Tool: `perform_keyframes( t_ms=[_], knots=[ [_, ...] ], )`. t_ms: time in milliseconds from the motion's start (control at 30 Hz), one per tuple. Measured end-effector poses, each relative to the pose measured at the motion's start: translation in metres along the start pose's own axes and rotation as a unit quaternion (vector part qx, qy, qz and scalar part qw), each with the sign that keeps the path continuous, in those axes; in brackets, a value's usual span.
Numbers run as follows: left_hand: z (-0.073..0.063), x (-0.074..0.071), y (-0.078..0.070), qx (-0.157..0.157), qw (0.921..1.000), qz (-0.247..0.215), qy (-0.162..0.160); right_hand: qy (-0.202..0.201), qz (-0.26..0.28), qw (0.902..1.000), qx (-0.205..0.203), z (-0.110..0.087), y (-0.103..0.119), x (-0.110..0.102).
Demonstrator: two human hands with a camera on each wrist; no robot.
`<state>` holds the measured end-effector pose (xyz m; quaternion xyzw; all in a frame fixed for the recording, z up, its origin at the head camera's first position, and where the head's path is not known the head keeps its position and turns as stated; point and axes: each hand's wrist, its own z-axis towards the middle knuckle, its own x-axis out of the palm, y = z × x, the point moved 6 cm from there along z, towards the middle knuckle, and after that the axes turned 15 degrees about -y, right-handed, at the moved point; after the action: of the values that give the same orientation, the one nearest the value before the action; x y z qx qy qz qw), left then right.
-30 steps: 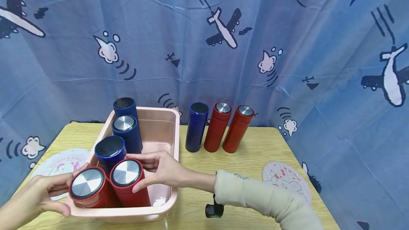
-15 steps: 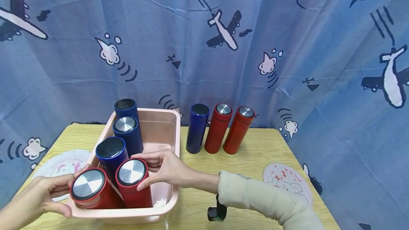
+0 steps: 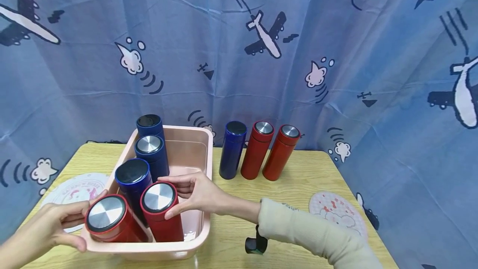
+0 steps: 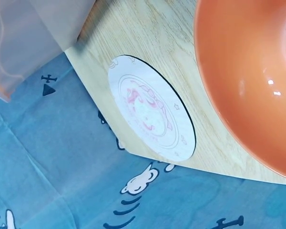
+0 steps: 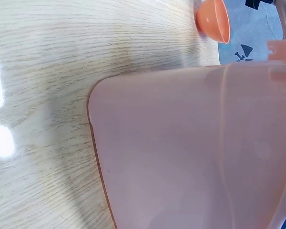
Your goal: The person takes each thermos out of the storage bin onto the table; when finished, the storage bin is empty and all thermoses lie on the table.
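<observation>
In the head view, my left hand (image 3: 63, 221) curls about the upper left side of a red thermos flask (image 3: 119, 227) with a steel-topped lid. Its thumb lies by the front left corner of a pink bin (image 3: 207, 169). My right hand (image 3: 201, 194) grips a second red thermos flask (image 3: 164, 223) near its lid, thumb in front and fingers behind. Both red flasks stand at the bin's front. Behind them, also in the bin, are three blue flasks (image 3: 152, 152) in a row along the left wall. Neither wrist view shows a hand.
Right of the bin stand a blue flask (image 3: 231, 152) and two red flasks (image 3: 257, 150) on the wooden table (image 3: 291, 202). Round patterned mats (image 3: 336, 211) lie at both sides. An orange bowl (image 4: 248, 81) shows in the left wrist view. A curtain (image 3: 179, 53) hangs behind.
The right hand has shifted its red flask slightly rightward, widening the gap from the left red flask. The left hand keeps its place at the bin's corner. The head view has shifted slightly.
</observation>
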<state>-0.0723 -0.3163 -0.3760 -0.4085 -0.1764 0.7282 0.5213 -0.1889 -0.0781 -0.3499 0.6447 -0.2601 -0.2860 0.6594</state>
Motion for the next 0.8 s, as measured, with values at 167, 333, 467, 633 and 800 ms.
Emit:
perform_keyframes(
  t_ms=[167,333,467,633,800],
  knots=[
    [-0.001,-0.001,-0.001,0.015,0.9999,0.001,-0.004,0.009,-0.026,0.9994,-0.021,0.001,0.001,0.004],
    [-0.001,0.0,-0.002,0.013,0.9999,-0.01,-0.003,0.011,-0.016,0.9987,-0.048,-0.001,0.002,0.004],
    [0.0,0.001,-0.002,0.015,0.9998,0.008,-0.004,0.005,0.001,0.9982,-0.06,-0.004,0.005,-0.002],
    [0.0,0.001,-0.003,0.026,0.9993,0.027,-0.004,-0.018,0.012,0.9983,-0.053,-0.005,0.019,-0.013],
    [0.0,0.001,-0.002,0.013,0.9999,-0.008,-0.001,-0.03,0.003,0.9973,-0.067,-0.005,0.041,-0.022]
  ],
)
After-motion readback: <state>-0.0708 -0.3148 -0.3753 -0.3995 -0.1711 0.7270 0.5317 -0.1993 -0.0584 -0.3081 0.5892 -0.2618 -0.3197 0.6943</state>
